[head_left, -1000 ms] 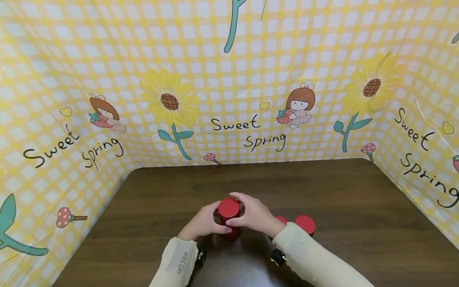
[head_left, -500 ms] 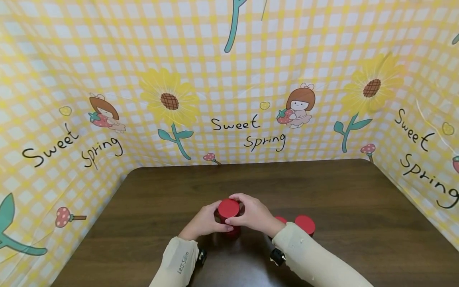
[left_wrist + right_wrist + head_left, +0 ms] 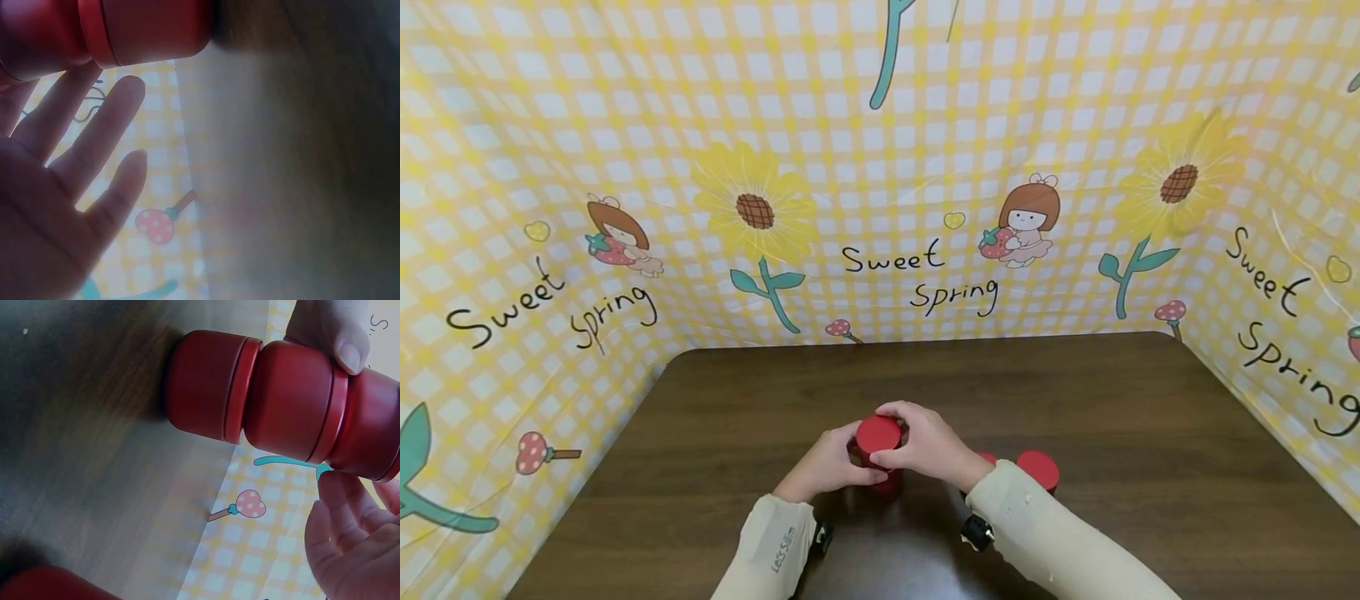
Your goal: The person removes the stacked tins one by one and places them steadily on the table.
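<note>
A stack of red round containers (image 3: 878, 434) stands on the dark wooden table (image 3: 1075, 392), near its front middle. The right wrist view shows three stacked red containers (image 3: 287, 406). My left hand (image 3: 823, 467) wraps the stack's left side; in the left wrist view its outer fingers (image 3: 94, 144) lie straight beside the lowest red container (image 3: 125, 31). My right hand (image 3: 928, 446) curls over the top container from the right, with a thumb (image 3: 340, 337) pressed on its side. Both arms wear cream sleeves.
Two more red containers (image 3: 1039, 468) (image 3: 988, 457) stand just right of the stack, partly behind my right forearm; one shows at the lower left as a red container (image 3: 50, 584). A yellow checked "Sweet Spring" backdrop (image 3: 880, 167) walls the table at the back and both sides.
My right hand has edged very slightly left on the top container. The stack, the left hand and the other containers stay where they were.
</note>
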Motion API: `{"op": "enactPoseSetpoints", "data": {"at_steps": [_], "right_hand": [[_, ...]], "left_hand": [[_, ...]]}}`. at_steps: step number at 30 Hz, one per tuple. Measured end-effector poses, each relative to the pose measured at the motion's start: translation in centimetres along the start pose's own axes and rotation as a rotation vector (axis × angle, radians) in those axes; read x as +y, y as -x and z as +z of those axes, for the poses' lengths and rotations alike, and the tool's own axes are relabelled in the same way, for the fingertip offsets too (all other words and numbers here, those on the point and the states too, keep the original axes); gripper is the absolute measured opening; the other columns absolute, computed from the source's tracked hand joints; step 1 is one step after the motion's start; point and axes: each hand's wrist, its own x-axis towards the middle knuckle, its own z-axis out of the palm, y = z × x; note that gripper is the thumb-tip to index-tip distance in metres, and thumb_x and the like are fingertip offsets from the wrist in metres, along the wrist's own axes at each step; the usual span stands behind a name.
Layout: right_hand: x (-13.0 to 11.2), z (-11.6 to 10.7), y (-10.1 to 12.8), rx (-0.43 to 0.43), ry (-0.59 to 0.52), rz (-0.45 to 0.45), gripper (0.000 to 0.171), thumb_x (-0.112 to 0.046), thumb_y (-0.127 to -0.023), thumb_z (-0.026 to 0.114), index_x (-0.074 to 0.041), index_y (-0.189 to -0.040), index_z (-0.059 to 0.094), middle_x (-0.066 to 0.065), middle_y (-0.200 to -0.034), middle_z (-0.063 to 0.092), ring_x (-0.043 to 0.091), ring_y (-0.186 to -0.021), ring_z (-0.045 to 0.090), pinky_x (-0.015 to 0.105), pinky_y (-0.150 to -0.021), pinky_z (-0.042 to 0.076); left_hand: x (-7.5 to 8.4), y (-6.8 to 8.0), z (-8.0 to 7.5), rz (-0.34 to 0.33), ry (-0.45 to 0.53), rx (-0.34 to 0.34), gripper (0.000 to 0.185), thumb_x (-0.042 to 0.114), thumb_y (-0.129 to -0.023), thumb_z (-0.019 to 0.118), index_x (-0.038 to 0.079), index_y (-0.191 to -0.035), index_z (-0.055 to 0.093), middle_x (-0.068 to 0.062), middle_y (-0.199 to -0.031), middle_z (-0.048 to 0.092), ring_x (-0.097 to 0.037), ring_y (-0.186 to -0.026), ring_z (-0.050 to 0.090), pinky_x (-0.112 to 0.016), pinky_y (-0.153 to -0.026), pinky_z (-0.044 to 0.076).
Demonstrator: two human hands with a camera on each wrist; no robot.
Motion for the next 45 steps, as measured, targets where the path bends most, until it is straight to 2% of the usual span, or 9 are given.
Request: {"op": "enactPoseSetpoints", "data": {"at_steps": [6, 14, 18, 21, 26, 31, 36, 45], "right_hand": [[-0.4, -0.2, 0.0, 0.006, 0.004, -0.002, 0.057, -0.017, -0.077, 0.077, 0.003, -0.126, 0.055, 0.012, -0.114, 0.06, 0.021, -0.094, 0.058, 0.033, -0.077, 0.054], [-0.6, -0.4, 0.1, 0.032, 0.027, 0.003, 0.052, -0.017, -0.075, 0.079, -0.001, -0.12, 0.058, 0.009, -0.109, 0.062, 0.02, -0.091, 0.058, 0.03, -0.074, 0.054], [-0.4, -0.8, 0.2, 0.04, 0.043, -0.028, 0.05, -0.017, -0.076, 0.078, -0.001, -0.118, 0.059, 0.008, -0.107, 0.062, 0.02, -0.09, 0.058, 0.029, -0.072, 0.053], [-0.1, -1.3, 0.4, 0.009, 0.063, -0.069, 0.049, -0.017, -0.076, 0.078, -0.001, -0.118, 0.059, 0.007, -0.106, 0.062, 0.018, -0.09, 0.058, 0.028, -0.073, 0.052], [0.6, -2.6, 0.6, -0.1, 0.107, -0.136, 0.049, -0.018, -0.076, 0.077, -0.003, -0.119, 0.059, 0.005, -0.109, 0.062, 0.018, -0.094, 0.056, 0.028, -0.076, 0.051], [0.9, -3.8, 0.7, -0.161, 0.131, -0.171, 0.049, -0.018, -0.074, 0.077, -0.005, -0.118, 0.06, 0.004, -0.109, 0.062, 0.017, -0.093, 0.056, 0.029, -0.076, 0.052], [1.0, -4.8, 1.0, -0.196, 0.152, -0.156, 0.046, -0.016, -0.075, 0.075, -0.006, -0.117, 0.06, 0.001, -0.106, 0.061, 0.015, -0.091, 0.056, 0.03, -0.075, 0.052], [2.3, -6.1, 2.0, -0.21, 0.189, -0.064, 0.05, -0.015, -0.074, 0.076, -0.004, -0.119, 0.058, 0.001, -0.106, 0.059, 0.018, -0.093, 0.054, 0.029, -0.075, 0.051]], "left_hand": [[0.0, 0.0, 0.0, 0.0, -0.004, 0.002, 0.049, 0.02, -0.076, 0.081, 0.004, -0.118, 0.06, -0.006, -0.109, 0.066, -0.02, -0.094, 0.06, -0.032, -0.083, 0.05], [0.1, -0.1, 0.0, -0.004, 0.003, -0.001, 0.049, 0.018, -0.077, 0.08, 0.003, -0.118, 0.06, -0.007, -0.109, 0.066, -0.02, -0.094, 0.061, -0.031, -0.082, 0.051], [0.1, 0.0, -0.1, -0.01, 0.005, -0.016, 0.048, 0.018, -0.078, 0.079, 0.003, -0.119, 0.059, -0.007, -0.109, 0.066, -0.02, -0.093, 0.061, -0.031, -0.081, 0.051], [0.2, -0.1, -0.2, -0.013, -0.004, -0.025, 0.049, 0.019, -0.079, 0.079, 0.003, -0.12, 0.059, -0.006, -0.108, 0.066, -0.02, -0.092, 0.061, -0.032, -0.08, 0.051], [0.2, -0.1, -0.3, -0.02, -0.017, -0.036, 0.052, 0.018, -0.078, 0.08, 0.003, -0.123, 0.058, -0.007, -0.108, 0.065, -0.02, -0.094, 0.06, -0.033, -0.082, 0.051], [0.3, -0.1, -0.4, -0.038, -0.014, -0.042, 0.053, 0.02, -0.078, 0.08, 0.003, -0.123, 0.058, -0.006, -0.108, 0.065, -0.02, -0.095, 0.059, -0.032, -0.08, 0.05], [0.4, -0.1, -0.3, -0.055, -0.018, -0.047, 0.051, 0.022, -0.079, 0.08, 0.005, -0.122, 0.058, -0.004, -0.104, 0.064, -0.02, -0.091, 0.059, -0.031, -0.075, 0.05], [0.3, -0.1, -0.4, -0.066, -0.033, -0.053, 0.05, 0.022, -0.079, 0.08, 0.006, -0.121, 0.059, -0.002, -0.101, 0.064, -0.018, -0.09, 0.059, -0.03, -0.074, 0.05]]}}
